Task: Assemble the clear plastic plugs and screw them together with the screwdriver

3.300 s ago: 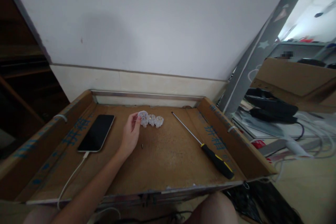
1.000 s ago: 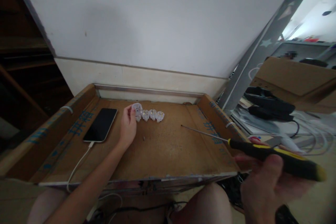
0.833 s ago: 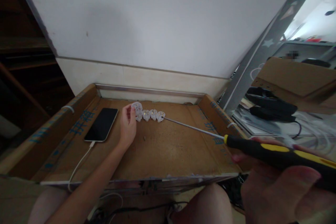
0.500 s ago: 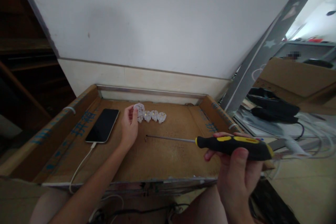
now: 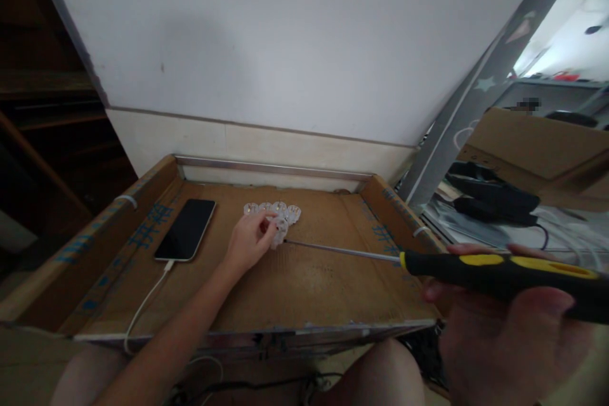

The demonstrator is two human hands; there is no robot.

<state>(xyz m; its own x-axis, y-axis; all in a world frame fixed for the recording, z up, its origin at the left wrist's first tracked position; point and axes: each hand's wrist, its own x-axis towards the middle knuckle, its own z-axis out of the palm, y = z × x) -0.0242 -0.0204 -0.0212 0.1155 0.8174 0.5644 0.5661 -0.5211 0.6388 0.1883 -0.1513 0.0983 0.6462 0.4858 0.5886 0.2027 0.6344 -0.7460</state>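
Observation:
My left hand pinches a small clear plastic plug part just above the brown cardboard tray. Behind it, a row of similar clear plug parts lies near the tray's back edge. In my right hand, close to the camera at the lower right, is a long screwdriver with a black and yellow handle. Its thin metal shaft points left, and the tip sits right at the part in my left hand.
A black phone with a white cable lies on the tray's left side. Cardboard side walls border the tray, with a white wall behind. To the right are a grey slanted post, black devices, white cables and another cardboard box.
My left hand left the row's left end and now holds one part nearer to me. The screwdriver, picked up from the tray earlier, swung so its tip meets that part.

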